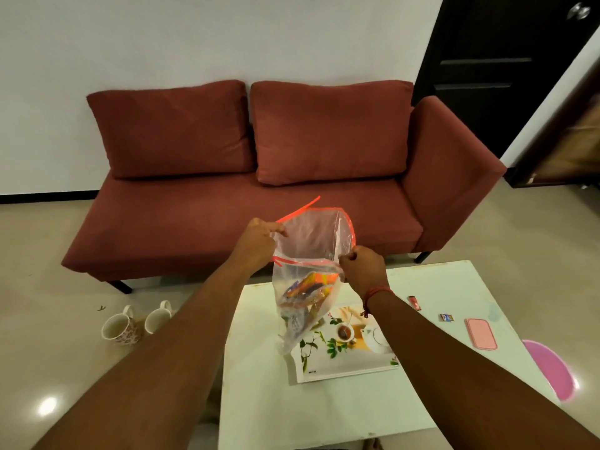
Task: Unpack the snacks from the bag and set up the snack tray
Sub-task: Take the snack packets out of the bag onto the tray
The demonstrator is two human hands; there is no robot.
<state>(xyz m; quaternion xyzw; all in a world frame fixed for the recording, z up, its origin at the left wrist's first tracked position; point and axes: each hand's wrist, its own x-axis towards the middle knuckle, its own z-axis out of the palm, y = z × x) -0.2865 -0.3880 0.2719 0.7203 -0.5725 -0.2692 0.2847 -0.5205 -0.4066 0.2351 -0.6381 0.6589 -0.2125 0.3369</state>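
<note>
A clear plastic bag (308,248) with a red zip strip hangs above the white table, its mouth pulled wide. My left hand (258,240) pinches the left side of the rim. My right hand (362,266) grips the near right side of the rim. Several colourful snack packets (306,293) lie in the bag's lower half. Under the bag's bottom rests a white tray (344,368) printed with leaves and a teacup.
On the white table (292,414) to the right lie a small red packet (414,302), a small blue-and-white packet (446,317) and a pink phone (481,333). Two mugs (136,323) stand on the floor at left. A red sofa (227,206) faces me; a pink stool (552,368) is at right.
</note>
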